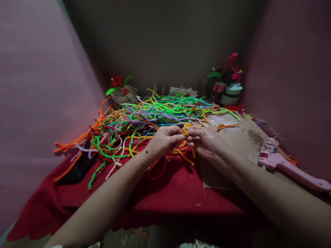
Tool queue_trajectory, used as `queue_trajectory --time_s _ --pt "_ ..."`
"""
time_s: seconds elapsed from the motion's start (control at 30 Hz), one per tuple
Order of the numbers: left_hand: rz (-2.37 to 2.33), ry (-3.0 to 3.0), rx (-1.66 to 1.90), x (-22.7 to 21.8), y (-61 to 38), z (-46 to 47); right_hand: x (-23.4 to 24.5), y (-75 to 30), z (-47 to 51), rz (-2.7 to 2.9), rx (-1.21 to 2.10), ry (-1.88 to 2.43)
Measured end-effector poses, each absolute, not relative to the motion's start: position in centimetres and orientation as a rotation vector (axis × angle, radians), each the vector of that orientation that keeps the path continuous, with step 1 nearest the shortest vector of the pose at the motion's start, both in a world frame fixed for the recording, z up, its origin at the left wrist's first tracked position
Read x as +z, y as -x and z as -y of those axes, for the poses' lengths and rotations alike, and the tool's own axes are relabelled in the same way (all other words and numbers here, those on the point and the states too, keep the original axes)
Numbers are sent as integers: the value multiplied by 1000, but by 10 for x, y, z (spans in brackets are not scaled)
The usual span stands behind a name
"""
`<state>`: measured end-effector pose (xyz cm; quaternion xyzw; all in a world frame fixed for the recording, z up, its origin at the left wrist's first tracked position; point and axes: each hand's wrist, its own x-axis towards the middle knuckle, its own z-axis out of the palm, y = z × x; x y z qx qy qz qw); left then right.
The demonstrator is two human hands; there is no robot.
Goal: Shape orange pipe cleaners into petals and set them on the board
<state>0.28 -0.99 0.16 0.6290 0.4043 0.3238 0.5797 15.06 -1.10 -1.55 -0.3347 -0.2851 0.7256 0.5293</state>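
Note:
Between my two hands is a small yellow-orange pipe cleaner (185, 128), bent into a curled shape. My left hand (167, 138) pinches it from the left with thumb and forefinger. From the other side, the fingertips of my right hand (203, 137) close on the same piece. Just beyond both hands spreads a large tangled heap of pipe cleaners (160, 110) in green, purple, orange, red and other colours. Under my hands lie some loose yellow-orange pipe cleaners (186, 157). A twisted orange pipe cleaner (228, 126) rests to the right of my right hand.
A pink glue gun (292, 170) lies at the right on a cardboard sheet (245, 144). A dark phone-like slab (75, 169) sits at the left on the red cloth (170, 196). At the back stand a pale-lidded jar (232, 93) and pink flowers (234, 67).

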Motion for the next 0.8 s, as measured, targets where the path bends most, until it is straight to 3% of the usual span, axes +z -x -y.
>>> queue_trajectory --time_s 0.8 --pt "-936 -1745 500 18 12 4 -15 -145 14 862 1552 778"
